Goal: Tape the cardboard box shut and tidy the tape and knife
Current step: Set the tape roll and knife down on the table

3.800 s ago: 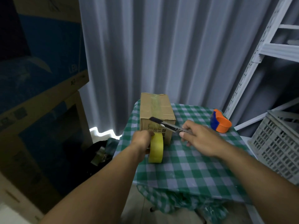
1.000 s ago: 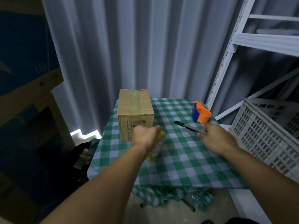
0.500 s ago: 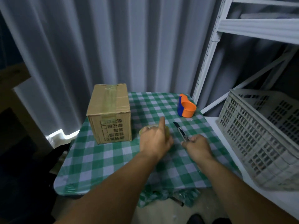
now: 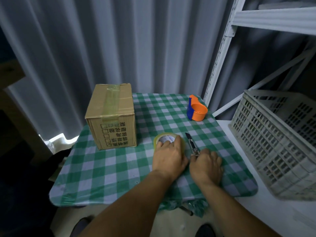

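Here's the desk, draped in a soft green-and-white checked cloth that hangs rumpled off the near edge. The cardboard box sits at the back left, a plain brown corrugated cube with printed characters on its front face, and a glossy strip of clear tape runs down the middle of its top and folds over the front edge, so the flaps are sealed. The left hand lies palm-down over the tape roll, fingers curved loosely across its rim; the roll lies flat on the cloth, a translucent yellowish ring with a pale printed core showing. Just beside it to the right, the knife lies flat, a slim dark utility cutter pointing away from the person, its near end under the fingertips of the right hand, which is bent low over the cloth, pinching that end. An orange and blue plastic dispenser, rounded and hollow, stands at the back right. A grey latticed plastic crate sits on the white shelf alongside.
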